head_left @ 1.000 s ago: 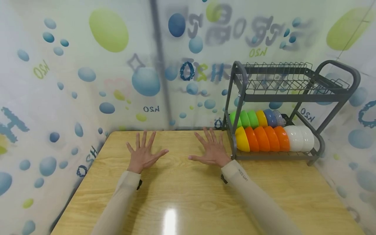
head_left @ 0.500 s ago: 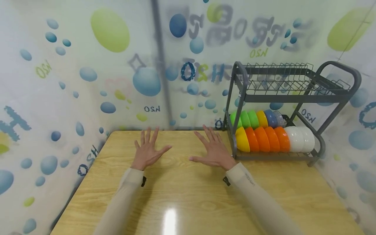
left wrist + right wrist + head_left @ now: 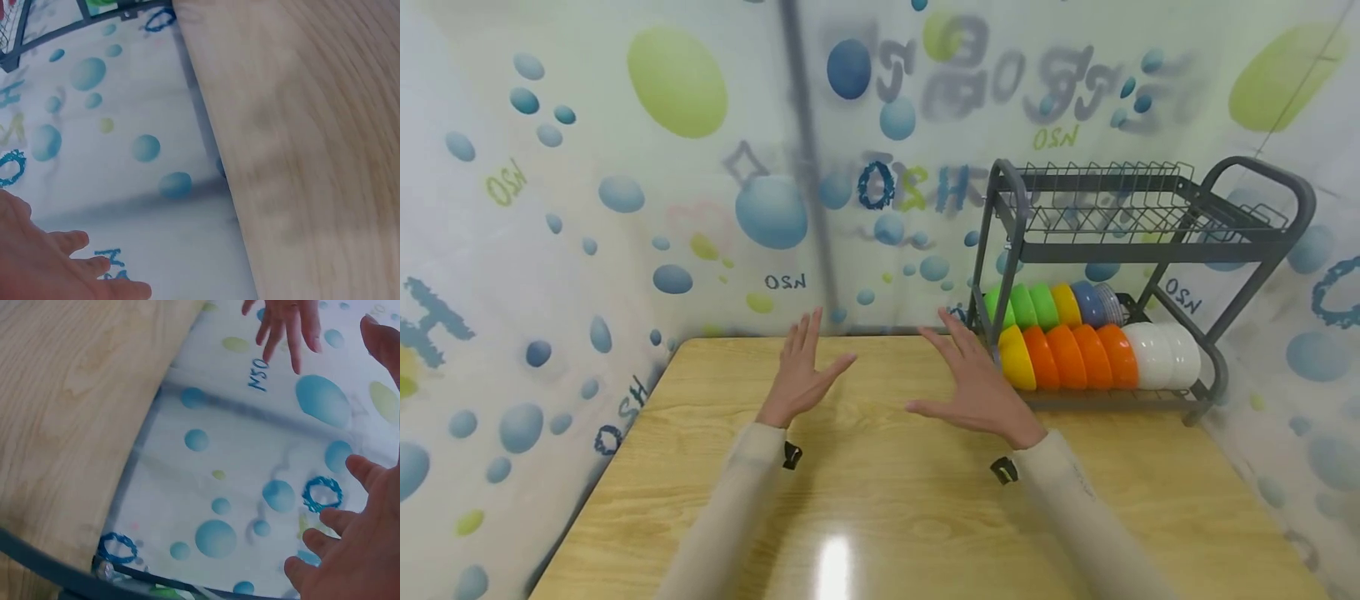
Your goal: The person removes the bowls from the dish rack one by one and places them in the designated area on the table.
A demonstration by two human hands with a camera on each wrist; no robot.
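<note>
Above the wooden table (image 3: 865, 483), my left hand (image 3: 801, 375) is held up with straight fingers and the thumb spread to the right; it holds nothing. My right hand (image 3: 981, 383) hovers across from it, its fingers spread, slightly bent and holding nothing. The right hand is nearest to the grey two-tier dish rack (image 3: 1150, 252). On the rack's lower tier is a front row of orange bowls (image 3: 1066, 357), with a yellow bowl (image 3: 1017, 358) at its left end and white bowls (image 3: 1161, 357) at its right. The left wrist view shows the left hand's fingers (image 3: 128, 289) near the patterned wall.
Behind the front row stand green bowls (image 3: 1030, 306), a second yellow bowl (image 3: 1065, 305) and blue bowls (image 3: 1087, 304). The rack's upper wire basket (image 3: 1105, 208) holds nothing visible. A bubble-patterned curtain wall (image 3: 685, 175) borders the table at the back and sides.
Both hands have turned from palms down toward facing each other. The left hand has shifted right and the right hand has moved right, nearer the rack. The rack and bowls stay put.
</note>
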